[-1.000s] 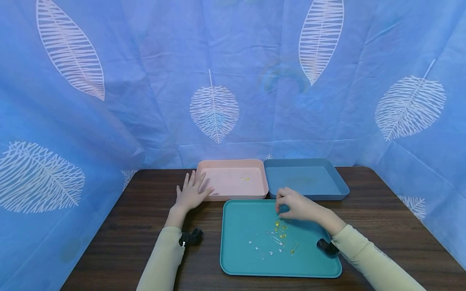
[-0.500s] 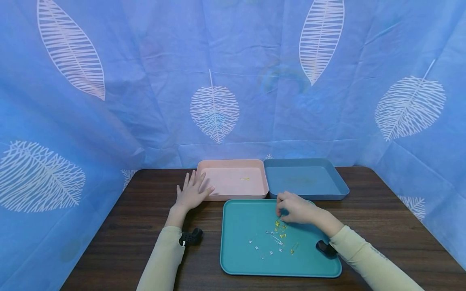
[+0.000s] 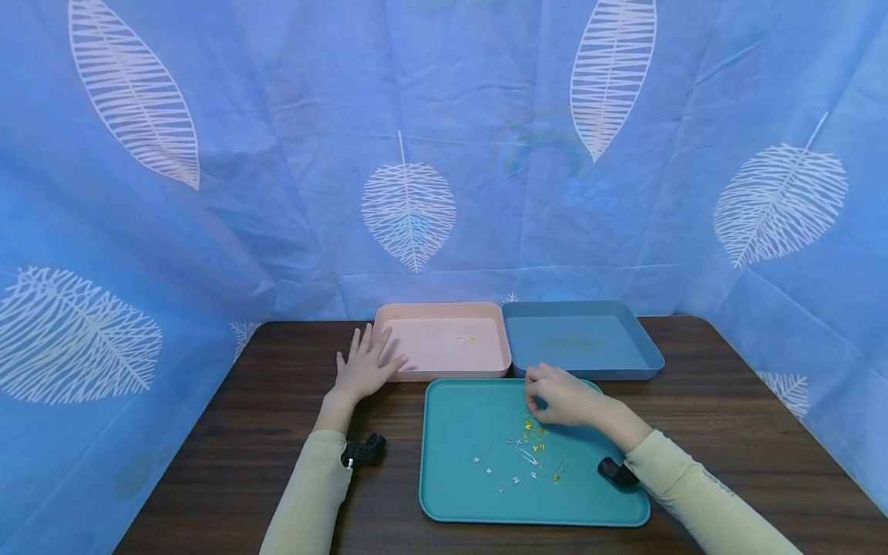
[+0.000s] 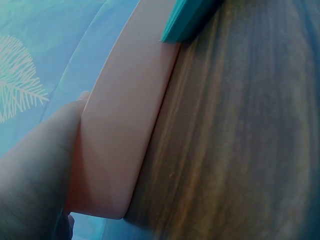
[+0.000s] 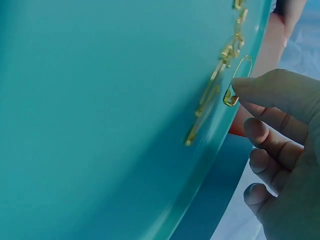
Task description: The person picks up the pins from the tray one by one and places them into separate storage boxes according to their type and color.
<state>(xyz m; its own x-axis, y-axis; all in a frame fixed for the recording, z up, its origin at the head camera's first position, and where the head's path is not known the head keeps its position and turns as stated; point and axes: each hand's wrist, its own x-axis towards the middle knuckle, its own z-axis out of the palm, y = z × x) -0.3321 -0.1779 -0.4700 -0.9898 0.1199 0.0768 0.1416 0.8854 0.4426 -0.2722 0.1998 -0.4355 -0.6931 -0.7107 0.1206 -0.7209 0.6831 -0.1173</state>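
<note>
Over the teal plastic tray (image 3: 458, 478), my right hand (image 3: 563, 399) pinches a small gold safety pin (image 5: 235, 85); left hand (image 3: 364, 367), fingers spread, rests against the pink tray (image 3: 444, 370).

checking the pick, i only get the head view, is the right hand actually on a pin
Observer: Yes. In the right wrist view, the right hand has a fingertip on a gold safety pin.
Operator: is it lifted off the teal tray
Observer: Cannot tell; the pin sits right at the teal tray.
Operator: and the left hand
Observer: The left wrist view shows the left hand against the pink tray outer wall.
</note>
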